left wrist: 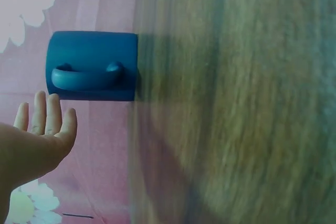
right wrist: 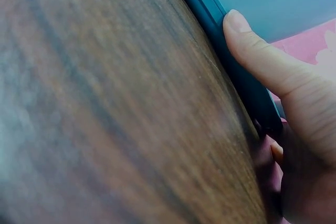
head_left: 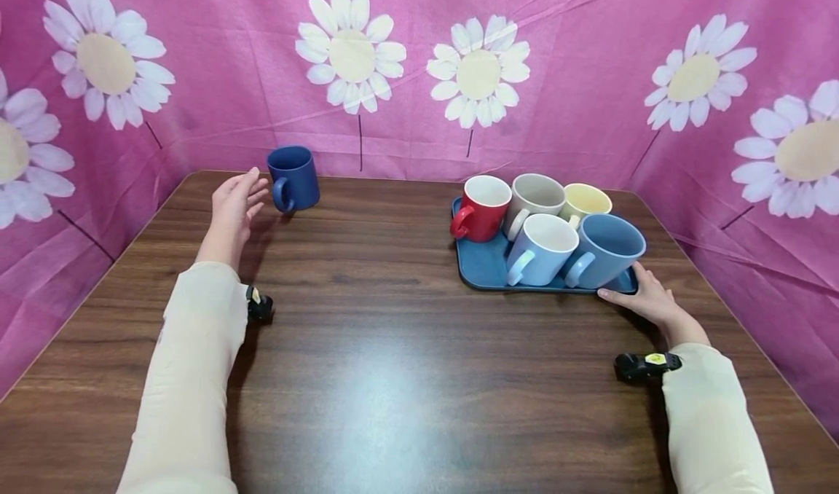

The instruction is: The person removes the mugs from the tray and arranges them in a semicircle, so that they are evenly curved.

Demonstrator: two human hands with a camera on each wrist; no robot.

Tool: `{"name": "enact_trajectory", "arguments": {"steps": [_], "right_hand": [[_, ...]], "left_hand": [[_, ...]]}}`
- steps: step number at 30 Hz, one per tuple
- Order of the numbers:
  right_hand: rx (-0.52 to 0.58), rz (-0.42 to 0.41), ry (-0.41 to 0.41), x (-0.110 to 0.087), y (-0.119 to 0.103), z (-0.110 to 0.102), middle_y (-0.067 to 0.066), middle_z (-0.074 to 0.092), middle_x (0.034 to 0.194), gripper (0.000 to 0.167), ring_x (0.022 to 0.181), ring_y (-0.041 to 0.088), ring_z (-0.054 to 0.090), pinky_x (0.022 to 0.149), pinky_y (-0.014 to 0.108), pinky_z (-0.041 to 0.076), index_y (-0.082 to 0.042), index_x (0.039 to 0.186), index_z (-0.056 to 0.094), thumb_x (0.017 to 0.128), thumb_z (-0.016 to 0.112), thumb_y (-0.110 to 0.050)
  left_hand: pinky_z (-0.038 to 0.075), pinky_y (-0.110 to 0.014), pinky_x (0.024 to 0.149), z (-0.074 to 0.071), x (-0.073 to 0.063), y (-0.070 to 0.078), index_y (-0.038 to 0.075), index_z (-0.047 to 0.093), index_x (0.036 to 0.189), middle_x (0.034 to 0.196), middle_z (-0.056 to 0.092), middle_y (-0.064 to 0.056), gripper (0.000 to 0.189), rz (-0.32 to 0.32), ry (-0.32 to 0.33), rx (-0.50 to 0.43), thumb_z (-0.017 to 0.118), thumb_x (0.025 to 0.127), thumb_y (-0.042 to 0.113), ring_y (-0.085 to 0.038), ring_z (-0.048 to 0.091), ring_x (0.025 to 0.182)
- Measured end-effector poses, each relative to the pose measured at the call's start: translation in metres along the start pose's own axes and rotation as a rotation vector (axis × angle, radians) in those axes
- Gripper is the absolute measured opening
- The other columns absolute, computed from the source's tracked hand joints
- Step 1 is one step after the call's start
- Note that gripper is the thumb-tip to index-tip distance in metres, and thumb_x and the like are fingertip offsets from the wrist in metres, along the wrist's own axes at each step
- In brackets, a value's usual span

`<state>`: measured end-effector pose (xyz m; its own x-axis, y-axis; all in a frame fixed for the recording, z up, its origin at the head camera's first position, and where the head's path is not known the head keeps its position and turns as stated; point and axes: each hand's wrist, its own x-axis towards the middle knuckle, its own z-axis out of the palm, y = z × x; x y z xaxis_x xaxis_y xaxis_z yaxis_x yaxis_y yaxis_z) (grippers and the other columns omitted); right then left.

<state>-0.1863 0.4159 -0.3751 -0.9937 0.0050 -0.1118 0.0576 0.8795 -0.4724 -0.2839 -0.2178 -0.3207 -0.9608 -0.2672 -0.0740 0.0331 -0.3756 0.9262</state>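
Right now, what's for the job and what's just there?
Probably the job: dark blue mug near the left hand; tray held by the right hand; red mug, grey mug, yellow mug, pale blue mug, mid-blue mug.
Just there: flowery cloth; wooden table.

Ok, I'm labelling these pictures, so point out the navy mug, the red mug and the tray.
Navy mug (head_left: pixel 304 183): head view, on its outer wall.
Red mug (head_left: pixel 486 221): head view, on its outer wall.
Tray (head_left: pixel 483 267): head view, on its bare left floor.
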Motion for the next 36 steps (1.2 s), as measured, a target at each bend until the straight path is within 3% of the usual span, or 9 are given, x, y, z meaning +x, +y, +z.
{"name": "enact_trajectory", "arguments": {"steps": [9, 13, 21, 27, 30, 31, 33, 35, 36], "right_hand": [[-0.011, -0.005, 0.002, 0.001, 0.000, 0.000, 0.041, 0.017, 0.123, 0.092, 0.112, 0.055, 0.014, 0.081, 0.069, 0.000, 0.004, 0.134, 0.001, 0.078, 0.056, -0.045], [-0.004, -0.008, -0.003, 0.000, 0.001, -0.001, 0.041, 0.017, 0.123, 0.093, 0.112, 0.055, 0.014, 0.081, 0.069, 0.000, 0.003, 0.134, 0.000, 0.079, 0.056, -0.045], [-0.006, -0.015, 0.002, 0.001, 0.000, 0.001, 0.040, 0.018, 0.123, 0.092, 0.112, 0.055, 0.015, 0.081, 0.070, 0.001, 0.002, 0.135, 0.000, 0.079, 0.056, -0.044], [-0.002, -0.013, -0.005, 0.001, -0.001, 0.000, 0.040, 0.016, 0.124, 0.092, 0.112, 0.055, 0.013, 0.081, 0.070, 0.000, 0.003, 0.135, -0.001, 0.079, 0.056, -0.045], [-0.003, -0.012, -0.005, 0.001, -0.001, -0.001, 0.041, 0.015, 0.124, 0.092, 0.113, 0.055, 0.012, 0.081, 0.070, -0.001, 0.003, 0.134, -0.001, 0.079, 0.055, -0.044], [-0.001, -0.011, -0.005, 0.001, -0.001, -0.001, 0.041, 0.015, 0.125, 0.093, 0.113, 0.055, 0.012, 0.081, 0.070, -0.001, 0.003, 0.134, -0.001, 0.079, 0.055, -0.044], [0.003, -0.010, -0.007, 0.001, 0.000, -0.001, 0.041, 0.014, 0.125, 0.093, 0.113, 0.055, 0.011, 0.081, 0.070, -0.002, 0.003, 0.134, -0.002, 0.079, 0.055, -0.045], [0.005, -0.008, -0.002, 0.001, 0.001, 0.000, 0.040, 0.016, 0.124, 0.093, 0.113, 0.055, 0.012, 0.081, 0.070, -0.001, 0.002, 0.135, -0.001, 0.079, 0.056, -0.044], [0.006, -0.010, 0.000, 0.001, 0.002, 0.001, 0.040, 0.016, 0.124, 0.093, 0.113, 0.055, 0.012, 0.081, 0.069, -0.002, 0.002, 0.135, -0.002, 0.079, 0.056, -0.045]], "left_hand": [[0.038, -0.029, 0.075, 0.017, -0.017, 0.006, 0.010, 0.060, 0.080, 0.078, 0.064, -0.004, 0.004, 0.113, -0.127, -0.111, 0.063, 0.078, 0.010, -0.014, 0.059, 0.076], [0.040, -0.027, 0.073, 0.028, -0.021, 0.006, 0.008, 0.060, 0.083, 0.079, 0.063, -0.003, 0.008, 0.132, -0.177, -0.125, 0.063, 0.077, 0.003, -0.015, 0.058, 0.078], [0.042, -0.021, 0.069, 0.042, -0.016, -0.007, 0.007, 0.061, 0.093, 0.083, 0.062, 0.002, 0.025, 0.234, -0.287, 0.029, 0.071, 0.070, 0.008, -0.008, 0.056, 0.079], [0.042, -0.021, 0.073, 0.057, -0.016, -0.020, 0.000, 0.058, 0.100, 0.084, 0.062, 0.000, 0.032, 0.309, -0.316, 0.110, 0.070, 0.070, 0.006, -0.009, 0.057, 0.081], [0.041, -0.023, 0.076, 0.067, -0.016, -0.026, -0.004, 0.056, 0.102, 0.087, 0.062, -0.005, 0.034, 0.315, -0.322, 0.120, 0.068, 0.071, 0.000, -0.013, 0.057, 0.084], [0.041, -0.022, 0.076, 0.068, -0.009, -0.033, -0.003, 0.057, 0.102, 0.088, 0.062, -0.006, 0.035, 0.313, -0.339, 0.109, 0.069, 0.070, 0.001, -0.013, 0.058, 0.084], [0.041, -0.024, 0.077, 0.075, -0.010, -0.038, -0.005, 0.055, 0.103, 0.089, 0.062, -0.008, 0.035, 0.306, -0.349, 0.121, 0.068, 0.070, -0.001, -0.013, 0.058, 0.084], [0.041, -0.026, 0.078, 0.085, -0.022, -0.037, -0.007, 0.052, 0.104, 0.090, 0.061, -0.009, 0.035, 0.297, -0.343, 0.173, 0.065, 0.073, -0.001, -0.014, 0.057, 0.085], [0.041, -0.026, 0.077, 0.085, -0.011, -0.049, -0.004, 0.055, 0.103, 0.090, 0.061, -0.008, 0.033, 0.278, -0.367, 0.155, 0.067, 0.072, 0.002, -0.014, 0.057, 0.085]]}}
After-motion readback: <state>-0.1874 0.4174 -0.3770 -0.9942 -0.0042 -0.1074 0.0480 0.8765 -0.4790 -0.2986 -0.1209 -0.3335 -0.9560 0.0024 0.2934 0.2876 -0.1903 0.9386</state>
